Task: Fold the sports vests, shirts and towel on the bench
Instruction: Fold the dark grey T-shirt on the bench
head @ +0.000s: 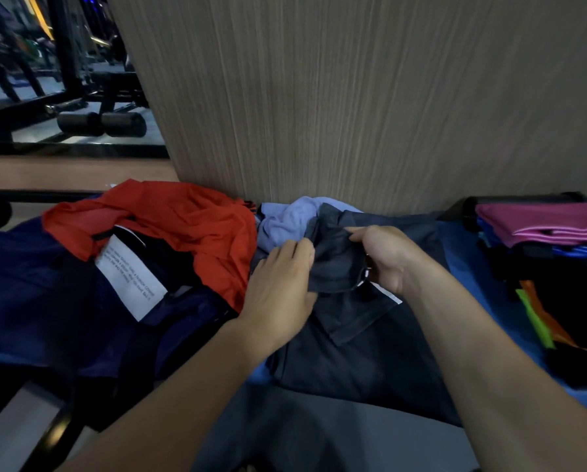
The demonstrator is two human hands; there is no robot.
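Lying straight ahead on the blue tabletop, the dark grey polo shirt runs lengthwise from the near edge to its collar at the wooden wall. Both hands meet at that collar: the left hand pinches its left side with curled fingers, the right hand grips its right side. Unfolded red and navy garments sit left; a folded stack right.
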